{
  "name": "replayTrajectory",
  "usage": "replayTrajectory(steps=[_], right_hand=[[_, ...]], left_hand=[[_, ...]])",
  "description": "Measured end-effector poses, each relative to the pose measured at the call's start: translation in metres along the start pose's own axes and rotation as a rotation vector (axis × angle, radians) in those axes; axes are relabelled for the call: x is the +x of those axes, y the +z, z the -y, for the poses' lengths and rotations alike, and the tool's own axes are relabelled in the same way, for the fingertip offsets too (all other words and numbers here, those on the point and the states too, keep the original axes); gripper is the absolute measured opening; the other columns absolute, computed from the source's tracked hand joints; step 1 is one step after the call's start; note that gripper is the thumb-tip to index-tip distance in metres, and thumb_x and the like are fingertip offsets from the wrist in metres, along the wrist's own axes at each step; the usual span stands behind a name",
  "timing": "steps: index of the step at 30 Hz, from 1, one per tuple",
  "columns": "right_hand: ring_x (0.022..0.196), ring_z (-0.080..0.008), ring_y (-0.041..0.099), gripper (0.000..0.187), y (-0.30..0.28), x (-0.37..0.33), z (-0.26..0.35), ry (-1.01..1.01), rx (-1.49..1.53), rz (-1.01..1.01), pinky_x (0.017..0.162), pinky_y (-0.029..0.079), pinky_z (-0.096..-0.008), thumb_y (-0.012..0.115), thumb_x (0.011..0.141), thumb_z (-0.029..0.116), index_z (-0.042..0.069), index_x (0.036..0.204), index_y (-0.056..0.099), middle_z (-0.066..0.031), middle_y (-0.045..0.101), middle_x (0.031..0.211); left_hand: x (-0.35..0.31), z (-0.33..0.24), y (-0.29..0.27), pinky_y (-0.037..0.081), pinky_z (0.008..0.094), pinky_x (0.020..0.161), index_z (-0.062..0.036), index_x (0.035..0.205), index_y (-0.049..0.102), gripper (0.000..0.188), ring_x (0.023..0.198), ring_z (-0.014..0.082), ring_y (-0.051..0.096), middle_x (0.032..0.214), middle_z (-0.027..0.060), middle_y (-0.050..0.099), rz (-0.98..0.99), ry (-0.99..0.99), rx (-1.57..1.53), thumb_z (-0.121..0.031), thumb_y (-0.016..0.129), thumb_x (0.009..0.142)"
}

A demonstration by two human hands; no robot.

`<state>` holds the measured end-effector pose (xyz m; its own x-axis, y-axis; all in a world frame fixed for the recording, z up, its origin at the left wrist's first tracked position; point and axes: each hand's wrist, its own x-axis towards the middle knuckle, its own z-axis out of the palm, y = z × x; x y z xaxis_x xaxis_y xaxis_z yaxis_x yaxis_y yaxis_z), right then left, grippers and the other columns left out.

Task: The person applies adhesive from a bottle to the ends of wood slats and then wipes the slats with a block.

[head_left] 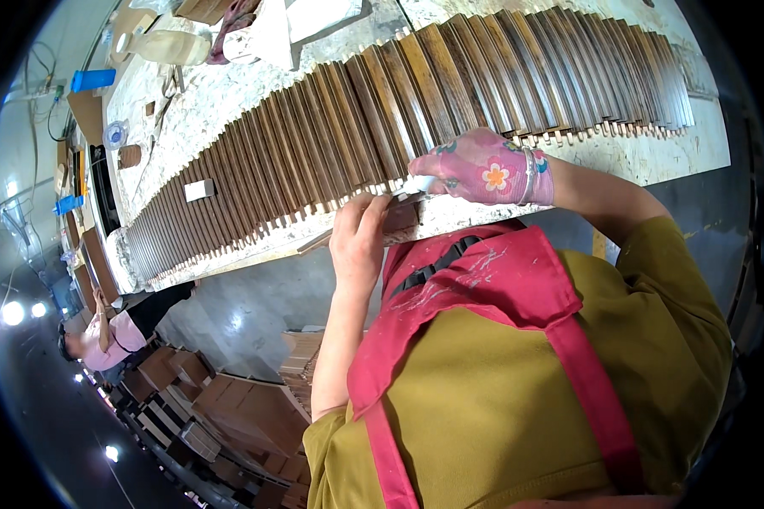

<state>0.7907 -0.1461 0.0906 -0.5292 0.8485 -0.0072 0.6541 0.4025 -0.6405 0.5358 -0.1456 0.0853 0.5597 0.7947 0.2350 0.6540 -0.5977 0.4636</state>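
Observation:
Long dark brown wooden slats point(416, 81) with pale peg-like ends lie side by side in a long fanned row on the worktable point(484, 204). My right hand point(488, 170), in a purple flowered glove, is closed round a small white object point(423, 182), perhaps a bottle, at the near ends of the middle slats. Just left of it, my bare left hand point(358, 237) is at the table's near edge, its fingertips pressed together by the pegs. What they hold, if anything, is hidden. A brown flat piece point(401, 217) sits below the fingertips at the edge.
A small white block point(199, 189) rests on the left slats. A cloudy plastic bottle point(168, 47) lies at the far left, with a blue cup point(92, 80) beyond. Cardboard boxes point(250, 411) are stacked on the floor behind; another person point(115, 343) stands at the left.

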Motion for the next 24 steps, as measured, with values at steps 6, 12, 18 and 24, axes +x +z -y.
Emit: replayTrajectory(steps=[6, 12, 18, 24], right_hand=[[0.065, -0.0319, 0.063, 0.019, -0.016, 0.013, 0.013, 0.020, -0.031, 0.150, 0.058, 0.048, -0.0416, 0.052, 0.094, 0.024, 0.008, 0.100, 0.060, -0.0137, 0.061, 0.068], [0.060, -0.0289, 0.063, 0.015, -0.001, 0.014, 0.002, -0.008, -0.006, 0.131, 0.047, 0.046, -0.0409, 0.054, 0.089, 0.018, 0.010, 0.102, 0.056, -0.0087, 0.059, 0.070], [0.058, -0.0315, 0.060, 0.017, -0.016, 0.019, 0.013, -0.100, -0.149, 0.054, 0.052, 0.048, -0.0422, 0.050, 0.091, 0.021, 0.006, 0.088, 0.057, -0.0153, 0.057, 0.063], [0.059, -0.0262, 0.059, 0.018, -0.024, 0.019, 0.017, -0.069, -0.139, 0.156, 0.049, 0.046, -0.0393, 0.047, 0.095, 0.022, 0.007, 0.099, 0.056, -0.0086, 0.056, 0.070]], left_hand=[[0.001, 0.000, 0.000, 0.050, 0.0383, 0.077, -0.0093, 0.106, 0.063, 0.037, 0.093, 0.0298, 0.061, 0.102, 0.0103, 0.061, 0.000, 0.002, -0.004, 0.005, 0.070, 0.072], [-0.001, -0.001, 0.001, 0.050, 0.0383, 0.077, -0.0087, 0.106, 0.063, 0.038, 0.093, 0.0297, 0.061, 0.102, 0.0104, 0.061, -0.007, 0.002, -0.010, 0.005, 0.070, 0.072], [-0.001, 0.000, 0.001, 0.050, 0.0382, 0.077, -0.0085, 0.106, 0.063, 0.037, 0.092, 0.0296, 0.061, 0.102, 0.0102, 0.061, -0.017, 0.011, -0.011, 0.005, 0.070, 0.072], [0.001, -0.001, 0.000, 0.050, 0.0381, 0.076, -0.0086, 0.106, 0.064, 0.036, 0.092, 0.0294, 0.062, 0.101, 0.0101, 0.062, -0.019, 0.014, 0.000, 0.004, 0.070, 0.073]])
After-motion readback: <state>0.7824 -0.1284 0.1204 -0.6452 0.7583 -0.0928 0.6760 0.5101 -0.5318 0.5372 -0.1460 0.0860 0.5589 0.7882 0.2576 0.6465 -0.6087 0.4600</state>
